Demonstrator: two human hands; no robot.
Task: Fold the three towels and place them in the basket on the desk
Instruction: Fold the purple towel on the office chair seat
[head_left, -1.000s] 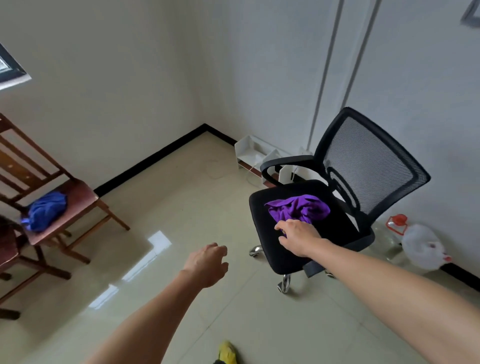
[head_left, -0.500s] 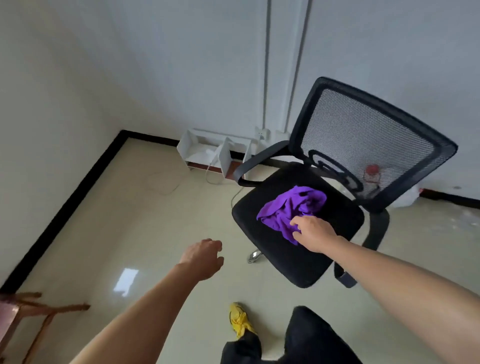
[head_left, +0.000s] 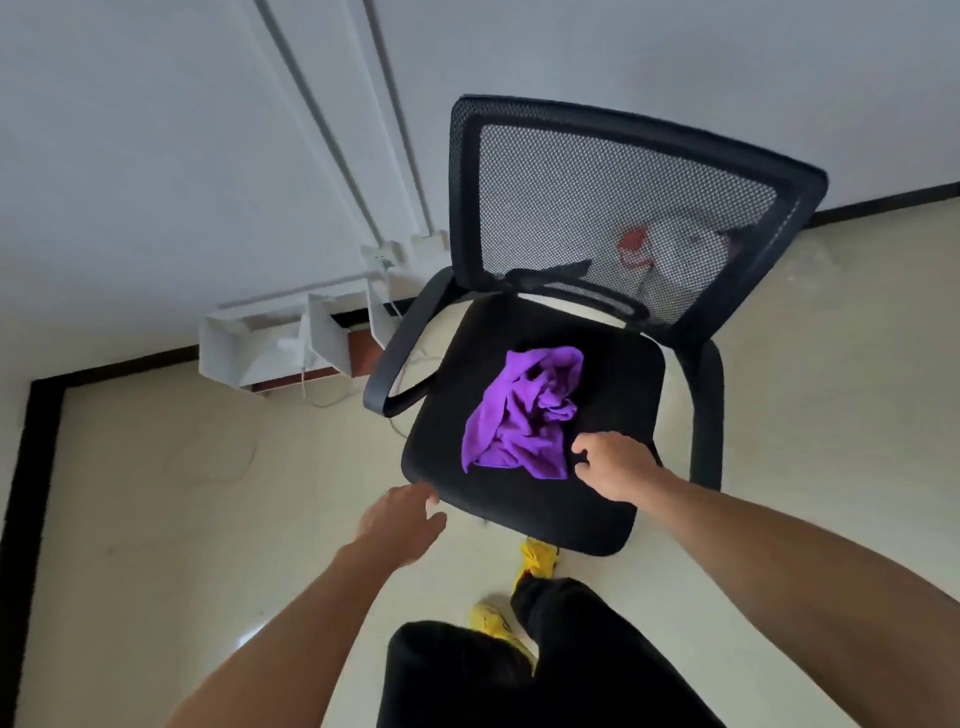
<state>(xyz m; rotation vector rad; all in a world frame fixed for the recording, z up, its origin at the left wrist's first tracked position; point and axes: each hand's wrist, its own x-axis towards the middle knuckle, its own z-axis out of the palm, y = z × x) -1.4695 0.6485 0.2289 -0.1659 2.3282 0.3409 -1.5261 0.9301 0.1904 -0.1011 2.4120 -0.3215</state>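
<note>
A crumpled purple towel (head_left: 522, 415) lies in a heap on the seat of a black mesh office chair (head_left: 530, 504). My right hand (head_left: 613, 467) hovers just right of the towel's near corner, fingers spread, holding nothing. My left hand (head_left: 402, 522) reaches toward the seat's front left edge, fingers loosely apart and empty. No basket, no desk and no other towels are in view.
The chair's mesh back (head_left: 618, 208) and armrests (head_left: 400, 358) rise around the seat. A white shelf unit (head_left: 280, 343) with a cable sits by the wall to the left. A white jug with a red cap (head_left: 670, 249) shows behind the mesh. My legs and yellow shoes (head_left: 535, 556) stand below.
The view swung right and closer, so the wooden chair with the blue towel left the frame. My right hand came off the purple towel to its right side. My left hand advanced toward the seat.
</note>
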